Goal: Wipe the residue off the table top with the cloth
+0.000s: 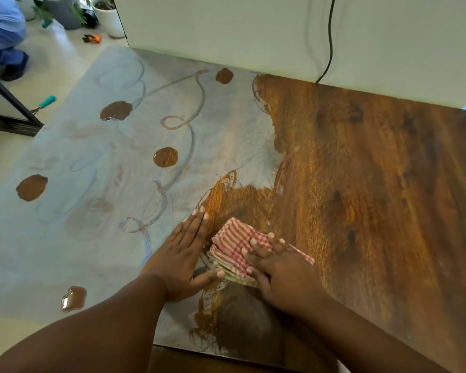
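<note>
I see the table [374, 184] split in two from the head view: the 3 o'clock side shows bare brown wood grain, while the 9 o'clock side lies under a pale grey residue [73, 162] marked with looping streaks. Brown blobs sit in that film, one at 12 o'clock [224, 75], one at 10 o'clock [116, 110], one near the centre [165, 157], one at 9 o'clock [32, 187] and a glossy one at 7 o'clock [73, 298].

The cloth [237, 246], red-and-white checked and folded into a thick pad, lies on the table toward 6 o'clock, right at the border between film and clean wood. My right hand [283, 270] has its grip curled over the cloth's 4 o'clock side, fingertips pressing into the fabric. My left hand [183, 254] lies flat on the table just at the cloth's 9 o'clock edge, grip wide with fingers straight and together, thumb reaching toward the pad's lower edge; I cannot tell whether it touches.

A wall panel [226, 28] stands along the far edge, with a black cable [330, 39] hanging down it at 1 o'clock. At 11 o'clock, on the floor, are potted plants [108, 14], an orange tool [92, 38], a teal-handled tool [47, 100] and a person in blue [3, 30].
</note>
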Tool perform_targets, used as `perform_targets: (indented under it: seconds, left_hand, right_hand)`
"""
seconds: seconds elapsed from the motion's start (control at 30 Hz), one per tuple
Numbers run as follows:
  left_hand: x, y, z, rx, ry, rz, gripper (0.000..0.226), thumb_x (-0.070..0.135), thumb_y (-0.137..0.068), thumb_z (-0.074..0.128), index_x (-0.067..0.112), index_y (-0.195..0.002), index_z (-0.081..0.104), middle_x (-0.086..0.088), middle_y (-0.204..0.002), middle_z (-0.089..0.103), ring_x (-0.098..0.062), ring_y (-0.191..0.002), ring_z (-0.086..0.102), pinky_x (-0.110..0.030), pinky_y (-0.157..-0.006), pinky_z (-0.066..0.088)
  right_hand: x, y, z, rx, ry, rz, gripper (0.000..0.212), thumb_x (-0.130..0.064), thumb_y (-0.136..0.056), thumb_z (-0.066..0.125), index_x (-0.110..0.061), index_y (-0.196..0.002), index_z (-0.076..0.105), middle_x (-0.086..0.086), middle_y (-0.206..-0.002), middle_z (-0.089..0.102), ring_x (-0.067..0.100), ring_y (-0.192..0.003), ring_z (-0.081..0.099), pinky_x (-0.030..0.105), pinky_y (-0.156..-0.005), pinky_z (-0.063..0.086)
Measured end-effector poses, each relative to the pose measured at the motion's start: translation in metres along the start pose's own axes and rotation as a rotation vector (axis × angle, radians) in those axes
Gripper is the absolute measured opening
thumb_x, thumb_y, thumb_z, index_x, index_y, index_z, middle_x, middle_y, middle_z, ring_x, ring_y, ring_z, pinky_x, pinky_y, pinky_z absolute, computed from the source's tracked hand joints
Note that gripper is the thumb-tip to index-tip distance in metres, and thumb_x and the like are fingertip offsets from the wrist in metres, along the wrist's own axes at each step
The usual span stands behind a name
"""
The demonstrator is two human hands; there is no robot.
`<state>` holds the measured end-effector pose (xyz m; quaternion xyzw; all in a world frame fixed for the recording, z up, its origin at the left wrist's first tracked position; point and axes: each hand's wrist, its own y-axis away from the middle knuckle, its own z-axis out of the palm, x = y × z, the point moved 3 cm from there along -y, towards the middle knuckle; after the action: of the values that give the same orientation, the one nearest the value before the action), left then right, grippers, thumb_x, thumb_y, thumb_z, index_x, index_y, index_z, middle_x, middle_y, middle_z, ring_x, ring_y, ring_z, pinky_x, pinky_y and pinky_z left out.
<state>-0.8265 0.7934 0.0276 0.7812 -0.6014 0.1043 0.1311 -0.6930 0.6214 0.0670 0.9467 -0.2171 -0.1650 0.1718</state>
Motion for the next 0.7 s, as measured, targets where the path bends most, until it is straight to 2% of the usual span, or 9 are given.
perform_targets:
  seconds: [0.1, 0.2, 0.27, 0.33, 0.4, 0.47, 0.5, 0.6, 0.7]
  left_hand:
    - [0.002, 0.000, -0.002, -0.003, -0.017, 0.005, 0.103, 0.082, -0.084, 0.025, 0.016, -0.150, -0.018, -0.004, -0.157, -0.018, -0.012, -0.144, -0.018, -0.026, -0.115, -0.012]
    - [0.002, 0.000, -0.002, -0.027, -0.014, 0.000, 0.104, 0.083, -0.082, 0.021, 0.014, -0.150, -0.017, -0.005, -0.158, -0.018, -0.013, -0.145, -0.018, -0.028, -0.116, -0.010]
    - [0.001, 0.000, -0.001, -0.049, -0.019, -0.001, 0.107, 0.085, -0.081, 0.021, 0.013, -0.150, -0.016, -0.006, -0.158, -0.018, -0.014, -0.145, -0.019, -0.030, -0.116, -0.009]
    - [0.002, 0.000, -0.002, -0.055, -0.024, 0.004, 0.109, 0.086, -0.079, 0.024, 0.013, -0.151, -0.014, -0.006, -0.158, -0.018, -0.015, -0.145, -0.018, -0.031, -0.116, -0.008]
    - [0.002, 0.000, -0.003, -0.056, -0.026, 0.010, 0.109, 0.086, -0.079, 0.025, 0.014, -0.151, -0.015, -0.005, -0.158, -0.018, -0.014, -0.145, -0.017, -0.030, -0.116, -0.008]
    - [0.002, 0.000, -0.003, -0.057, -0.017, 0.003, 0.108, 0.087, -0.078, 0.022, 0.016, -0.150, -0.018, -0.004, -0.158, -0.020, -0.013, -0.144, -0.020, -0.029, -0.116, -0.010]
    - [0.002, 0.000, -0.003, -0.058, -0.008, -0.004, 0.109, 0.088, -0.077, 0.020, 0.017, -0.149, -0.020, -0.003, -0.157, -0.022, -0.012, -0.143, -0.022, -0.029, -0.115, -0.011]
    - [0.002, 0.000, -0.003, -0.070, 0.018, -0.013, 0.109, 0.091, -0.074, 0.012, 0.017, -0.147, -0.022, 0.000, -0.153, -0.030, -0.009, -0.140, -0.028, -0.028, -0.114, -0.015]
    - [0.002, 0.000, -0.005, -0.077, 0.028, -0.020, 0.107, 0.089, -0.074, 0.011, 0.019, -0.145, -0.027, 0.004, -0.149, -0.036, -0.006, -0.137, -0.033, -0.024, -0.112, -0.021]
  right_hand:
    - [-0.013, -0.028, -0.014, 0.118, -0.005, 0.071, 0.048, -0.041, -0.099, 0.031, -0.031, -0.145, 0.034, -0.003, -0.155, 0.025, 0.029, -0.144, 0.014, 0.038, -0.116, 0.009]
    - [-0.037, -0.043, -0.011, 0.144, -0.069, 0.079, 0.049, -0.041, -0.101, 0.029, -0.031, -0.148, 0.025, -0.002, -0.157, 0.015, 0.029, -0.145, 0.001, 0.039, -0.116, 0.000]
    - [-0.047, -0.034, -0.003, 0.096, -0.062, 0.012, 0.049, -0.043, -0.101, 0.027, -0.031, -0.149, 0.022, -0.002, -0.158, 0.010, 0.028, -0.145, -0.005, 0.034, -0.112, -0.009]
    - [-0.048, -0.016, 0.004, 0.034, -0.089, -0.022, 0.051, -0.046, -0.101, 0.024, -0.031, -0.149, 0.021, -0.005, -0.158, 0.007, 0.024, -0.145, -0.007, 0.031, -0.108, -0.012]
    - [-0.042, 0.002, 0.011, 0.017, -0.076, -0.025, 0.051, -0.049, -0.100, 0.025, -0.031, -0.147, 0.029, -0.007, -0.156, 0.017, 0.023, -0.146, 0.004, 0.033, -0.111, -0.001]
    - [-0.039, 0.015, 0.007, 0.002, -0.017, 0.004, 0.050, -0.052, -0.095, 0.028, -0.032, -0.137, 0.047, -0.008, -0.145, 0.042, 0.024, -0.139, 0.031, 0.039, -0.108, 0.024]
    - [-0.037, 0.017, 0.004, -0.003, -0.005, 0.024, 0.052, -0.053, -0.094, 0.027, -0.032, -0.135, 0.050, -0.009, -0.142, 0.046, 0.024, -0.137, 0.036, 0.040, -0.106, 0.031]
    - [-0.026, 0.007, -0.009, -0.023, -0.021, 0.075, 0.050, -0.053, -0.098, 0.022, -0.035, -0.144, 0.034, -0.012, -0.153, 0.027, 0.021, -0.143, 0.020, 0.037, -0.108, 0.029]
    - [-0.023, -0.027, -0.029, 0.052, 0.020, 0.161, 0.048, -0.047, -0.101, 0.025, -0.028, -0.142, 0.039, -0.004, -0.153, 0.029, 0.027, -0.143, 0.020, 0.041, -0.105, 0.035]
